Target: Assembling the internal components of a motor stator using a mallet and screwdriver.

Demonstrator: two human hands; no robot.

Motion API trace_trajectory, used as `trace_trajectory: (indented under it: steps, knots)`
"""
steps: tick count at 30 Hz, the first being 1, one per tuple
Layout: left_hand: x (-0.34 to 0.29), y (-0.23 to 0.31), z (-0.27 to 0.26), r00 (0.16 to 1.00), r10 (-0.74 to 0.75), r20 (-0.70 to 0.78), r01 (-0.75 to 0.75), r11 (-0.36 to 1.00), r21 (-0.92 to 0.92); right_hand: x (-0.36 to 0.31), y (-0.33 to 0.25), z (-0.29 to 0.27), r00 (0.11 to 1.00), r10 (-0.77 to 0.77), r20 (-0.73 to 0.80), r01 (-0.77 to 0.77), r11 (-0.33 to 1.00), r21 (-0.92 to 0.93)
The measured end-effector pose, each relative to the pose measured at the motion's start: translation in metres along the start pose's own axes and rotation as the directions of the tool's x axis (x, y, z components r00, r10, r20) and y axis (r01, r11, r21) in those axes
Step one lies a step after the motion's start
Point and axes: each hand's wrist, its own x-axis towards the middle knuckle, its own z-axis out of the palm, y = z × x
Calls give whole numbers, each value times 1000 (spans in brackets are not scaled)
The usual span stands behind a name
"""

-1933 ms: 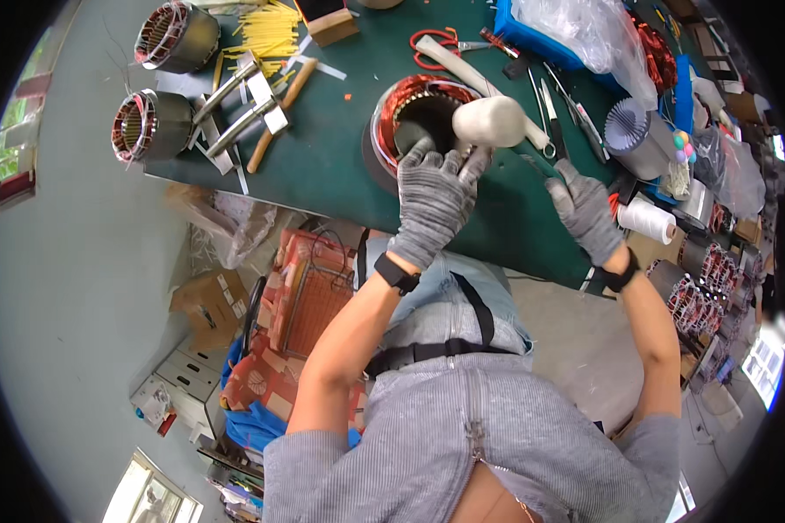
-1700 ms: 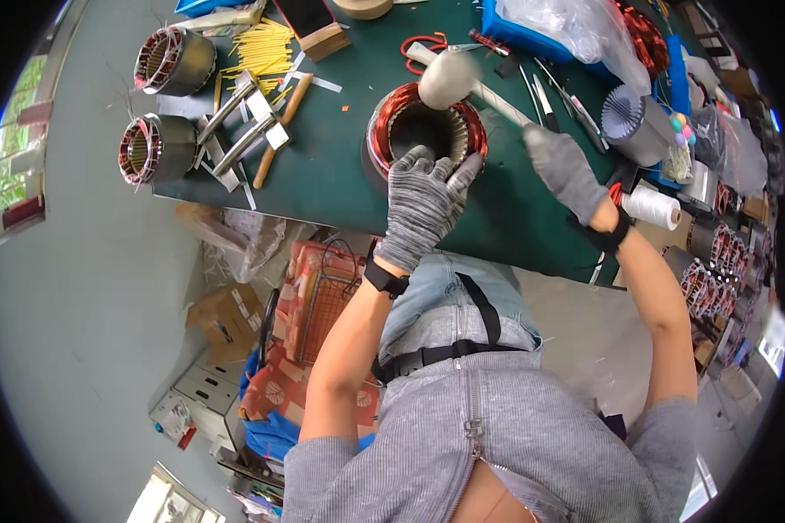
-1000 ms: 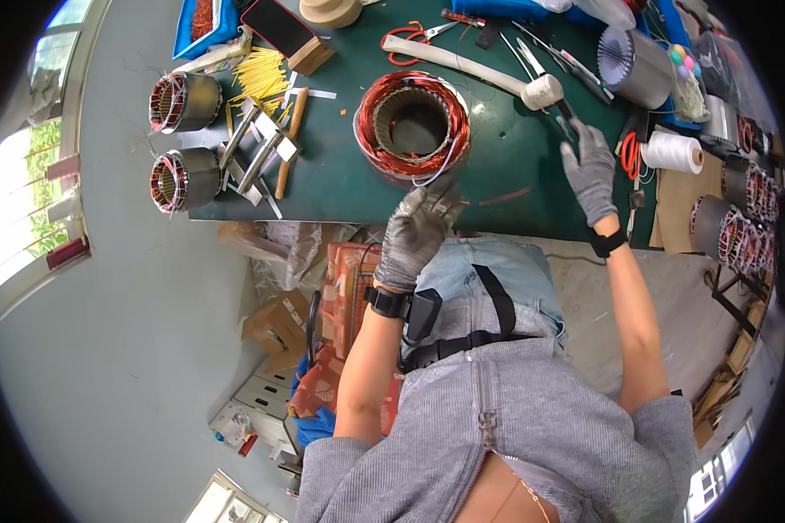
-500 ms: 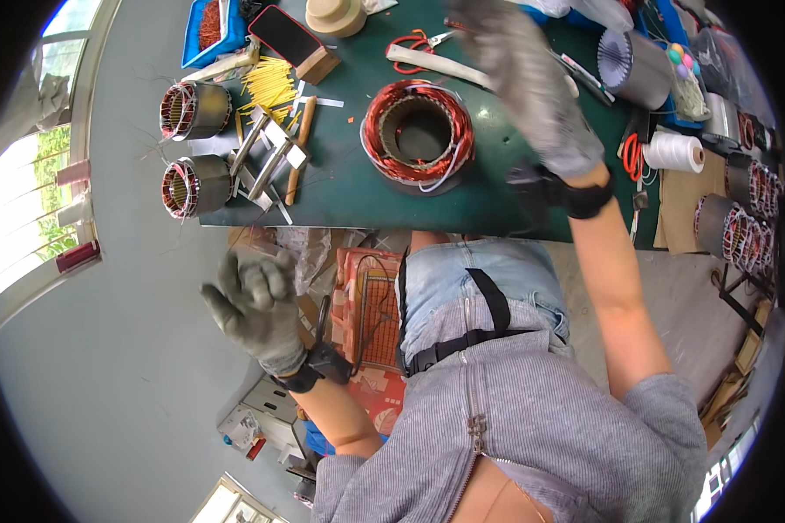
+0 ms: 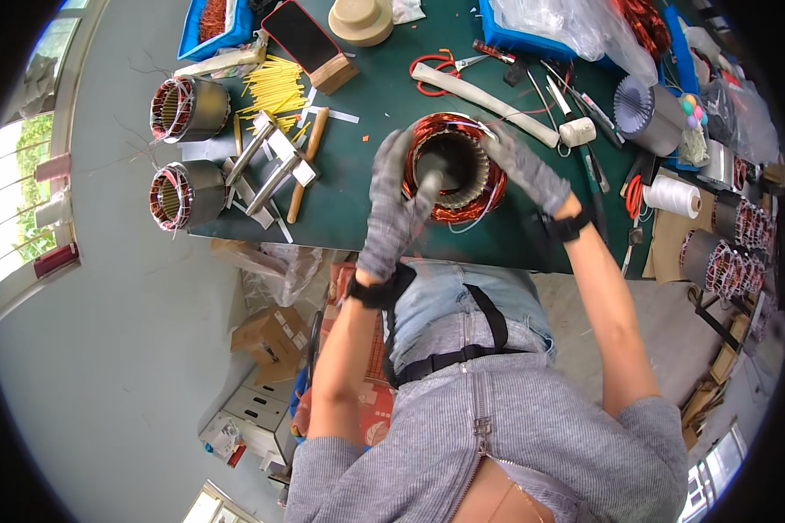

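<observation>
at the left of the green bench (image 5: 344,222), an upper grey stator (image 5: 208,109) and a lower grey stator (image 5: 202,193) lie on their sides, one behind the other. next come loose yellow strips (image 5: 273,85), a metal fixture (image 5: 275,187) with two rods, and a wooden stick (image 5: 308,166).

the gloved left hand (image 5: 394,209) is at the left side of the copper-wound stator (image 5: 467,187), thumb apart from the other fingers and over the rim of the bore; whether they clamp on it i cannot tell. this stator stands upright near the bench's front edge, between both hands. the gloved right hand (image 5: 525,170) has its blurred fingers at the upper right rim, and their grip cannot be told either.

behind lie red-handled scissors (image 5: 436,80) and a long pale bar (image 5: 488,102); further right are a white mallet head (image 5: 577,132) and a spool of white thread (image 5: 673,197)
</observation>
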Motion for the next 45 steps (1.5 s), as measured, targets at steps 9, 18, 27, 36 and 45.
trace_trajectory:
  steps: [9, 18, 27, 36, 45]
  knots:
    - [6, -5, 1, 998, 58, -2, -58, 991, -119, -17, -7, -19, 953, -160, -256, 253, 888, 385]
    - [-40, 37, -49, 929, -362, 72, 369, 910, -189, -10, -104, 20, 942, -59, 330, 174, 927, -331]
    - [-57, 86, -54, 919, -394, -19, 330, 795, -509, 73, -23, 61, 660, 553, 508, 415, 295, -861]
    - [34, 59, -8, 975, 52, 214, -89, 982, 165, -8, -64, -11, 953, -185, 240, 296, 736, -609]
    - [48, -123, 35, 436, -284, 854, -647, 561, 516, -148, 32, -21, 956, 173, -237, -165, 985, 54]
